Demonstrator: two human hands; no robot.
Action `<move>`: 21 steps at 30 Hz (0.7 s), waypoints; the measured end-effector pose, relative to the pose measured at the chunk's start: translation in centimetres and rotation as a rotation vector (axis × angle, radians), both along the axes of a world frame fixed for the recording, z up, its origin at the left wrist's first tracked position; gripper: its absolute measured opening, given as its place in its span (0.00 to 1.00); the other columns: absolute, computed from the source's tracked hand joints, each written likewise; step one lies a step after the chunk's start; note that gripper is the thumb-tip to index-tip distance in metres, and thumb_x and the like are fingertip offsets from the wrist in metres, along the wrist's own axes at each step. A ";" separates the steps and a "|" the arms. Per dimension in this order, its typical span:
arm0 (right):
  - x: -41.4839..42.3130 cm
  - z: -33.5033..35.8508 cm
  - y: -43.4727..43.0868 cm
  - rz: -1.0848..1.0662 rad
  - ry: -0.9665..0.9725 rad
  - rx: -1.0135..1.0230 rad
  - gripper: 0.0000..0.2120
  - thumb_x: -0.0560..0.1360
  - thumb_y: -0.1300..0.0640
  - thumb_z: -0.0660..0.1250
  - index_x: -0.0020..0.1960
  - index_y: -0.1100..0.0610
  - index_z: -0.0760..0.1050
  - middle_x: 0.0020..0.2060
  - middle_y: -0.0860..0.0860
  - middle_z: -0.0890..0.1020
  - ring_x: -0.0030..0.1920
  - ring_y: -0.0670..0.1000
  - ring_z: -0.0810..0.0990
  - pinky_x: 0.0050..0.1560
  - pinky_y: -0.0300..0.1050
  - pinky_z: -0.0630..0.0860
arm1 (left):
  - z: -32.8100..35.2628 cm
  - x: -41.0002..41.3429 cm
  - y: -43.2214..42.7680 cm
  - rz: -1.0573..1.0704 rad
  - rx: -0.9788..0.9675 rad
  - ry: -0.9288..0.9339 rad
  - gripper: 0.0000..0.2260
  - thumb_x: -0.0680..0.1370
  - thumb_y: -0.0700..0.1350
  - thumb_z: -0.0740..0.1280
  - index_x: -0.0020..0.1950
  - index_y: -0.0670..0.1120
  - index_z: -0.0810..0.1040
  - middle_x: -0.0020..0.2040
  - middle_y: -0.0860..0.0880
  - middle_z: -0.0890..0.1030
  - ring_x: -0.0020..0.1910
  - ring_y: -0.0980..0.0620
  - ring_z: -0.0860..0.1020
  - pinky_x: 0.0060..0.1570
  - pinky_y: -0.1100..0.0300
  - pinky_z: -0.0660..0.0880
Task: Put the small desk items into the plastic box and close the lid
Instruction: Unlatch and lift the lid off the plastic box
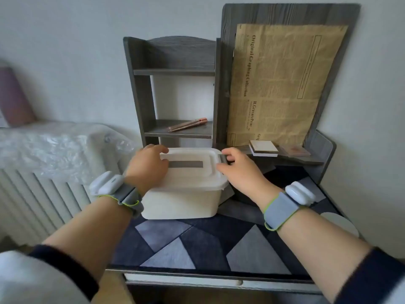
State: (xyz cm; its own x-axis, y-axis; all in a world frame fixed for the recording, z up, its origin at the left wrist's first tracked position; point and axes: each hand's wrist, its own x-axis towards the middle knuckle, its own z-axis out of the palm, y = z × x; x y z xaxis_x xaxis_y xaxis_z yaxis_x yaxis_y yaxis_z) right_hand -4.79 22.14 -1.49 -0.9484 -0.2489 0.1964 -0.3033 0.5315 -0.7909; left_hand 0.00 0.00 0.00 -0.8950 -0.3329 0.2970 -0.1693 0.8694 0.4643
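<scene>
The desk (pixel 258 279) is the biggest thing here, its top covered by a mat (pixel 197 244) of grey and dark triangles. A white radiator (pixel 32 200) stands off its left edge, draped with clear bubble wrap (pixel 54 150). At the desk's back edge rises a dark wooden shelf unit (pixel 140 88). To its right, a brown printed paper sheet (pixel 280 84) leans against the tall board in the back right corner.

The plastic box (pixel 182 200), white and opaque, sits on the mat near the back edge, just in front of the shelf unit. Its lid (pixel 192 176) is on, so nothing inside shows.

The left hand (pixel 146 165) lies palm-down over the lid's left side. Its fingers bend down past the edge and out of sight, so whether they hold anything cannot be told. The right hand (pixel 238 170) is at the lid's right edge, thumb and forefinger pinching the grey clasp (pixel 224 160).

A white note block (pixel 263 148) rests on the low ledge at the back right, with a small stack of cards (pixel 295 151) just beside it. Two copper-coloured pens (pixel 188 125) lie on the unit's lower shelf.
</scene>
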 end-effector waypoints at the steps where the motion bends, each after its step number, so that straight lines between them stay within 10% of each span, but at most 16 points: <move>1: 0.2 0.1 -0.1 0.004 -0.004 0.030 0.24 0.75 0.50 0.66 0.70 0.49 0.68 0.64 0.50 0.73 0.55 0.49 0.75 0.42 0.38 0.70 | 0.0 0.3 -0.3 0.026 -0.021 -0.013 0.17 0.79 0.44 0.62 0.68 0.50 0.74 0.66 0.47 0.75 0.64 0.44 0.72 0.64 0.50 0.69; 21: 0.0 -0.3 1.9 -0.071 -0.120 -0.019 0.27 0.74 0.51 0.66 0.72 0.50 0.65 0.58 0.52 0.78 0.54 0.52 0.79 0.49 0.48 0.78 | 0.2 1.2 0.4 0.158 0.146 -0.055 0.27 0.73 0.59 0.67 0.68 0.49 0.72 0.66 0.45 0.71 0.60 0.42 0.75 0.60 0.51 0.73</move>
State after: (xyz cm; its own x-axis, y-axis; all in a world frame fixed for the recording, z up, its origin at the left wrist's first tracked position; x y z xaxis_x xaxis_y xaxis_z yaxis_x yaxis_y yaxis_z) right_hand -4.76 24.06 -1.78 -0.9804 -0.1780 0.0845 -0.1683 0.5330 -0.8292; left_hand 1.17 0.35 0.19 -0.8417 -0.5062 0.1878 -0.3264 0.7542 0.5698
